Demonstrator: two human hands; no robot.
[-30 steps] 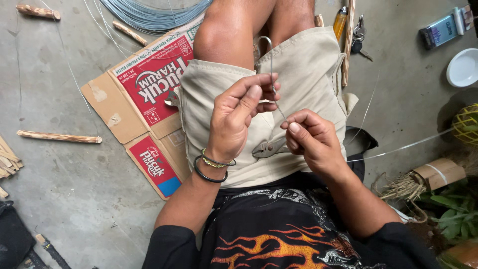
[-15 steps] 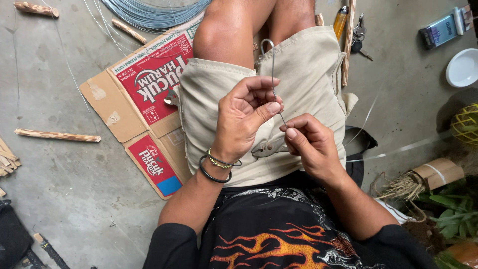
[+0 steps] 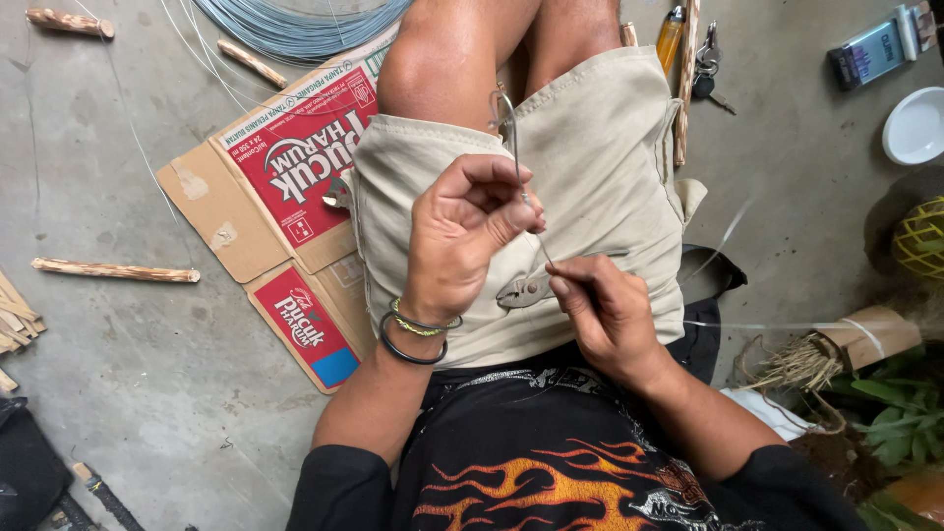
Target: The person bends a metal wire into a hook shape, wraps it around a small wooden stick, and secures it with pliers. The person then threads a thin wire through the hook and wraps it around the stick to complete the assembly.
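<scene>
I sit on the floor with my knees up, in beige shorts (image 3: 600, 157). My left hand (image 3: 460, 236), with bracelets on the wrist, pinches a thin stiff wire (image 3: 515, 147) between thumb and forefinger. The wire rises to a small loop above my thigh. My right hand (image 3: 610, 315) lies on my lap just below and grips grey pliers (image 3: 521, 290), whose jaws meet the wire's lower end. Both hands are close together, almost touching.
Flattened red-and-brown cardboard (image 3: 285, 167) lies under my left leg. A coil of grey wire (image 3: 295, 25) sits at the top. Wooden sticks (image 3: 116, 270) lie on the concrete at left. On the right are a white bowl (image 3: 914, 123), keys (image 3: 706, 59), a lighter (image 3: 671, 29) and plants (image 3: 900, 413).
My left hand has curled tighter on the wire and slid slightly down towards my right hand. The looped wire end has tilted a little to the left. The right hand barely moved.
</scene>
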